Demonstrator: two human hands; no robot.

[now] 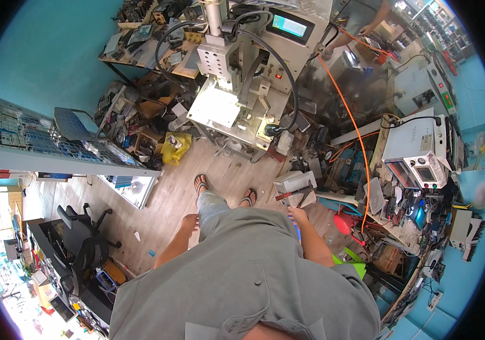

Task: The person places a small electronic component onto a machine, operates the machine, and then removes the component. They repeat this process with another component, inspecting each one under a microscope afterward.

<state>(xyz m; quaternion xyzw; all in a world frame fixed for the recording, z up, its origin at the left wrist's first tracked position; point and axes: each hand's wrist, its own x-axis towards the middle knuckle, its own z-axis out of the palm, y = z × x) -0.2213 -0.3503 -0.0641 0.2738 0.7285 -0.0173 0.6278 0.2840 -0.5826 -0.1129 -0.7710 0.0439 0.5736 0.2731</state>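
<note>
My left hand (190,221) hangs low beside my left thigh, its fingers loose and partly seen, with nothing visible in them. On the other side my right hand (297,215) has its fingers curled in. Just beyond its fingertips is a hammer-like tool (294,194) with a red end and a dark bar; a thin dark piece runs from it toward the hand. Whether the fingers grip that piece cannot be made out. A strip of blue shows below the right hand. Ahead stands a bench press machine (216,65) with a brightly lit white plate (215,106).
A yellow plastic bag (176,148) and heaped scrap lie left of the press. An orange hose (351,107) hangs down at the right, near a white box-shaped device (415,148) and a cluttered bench. An office chair (86,235) stands at the left, below a glass display case (44,136).
</note>
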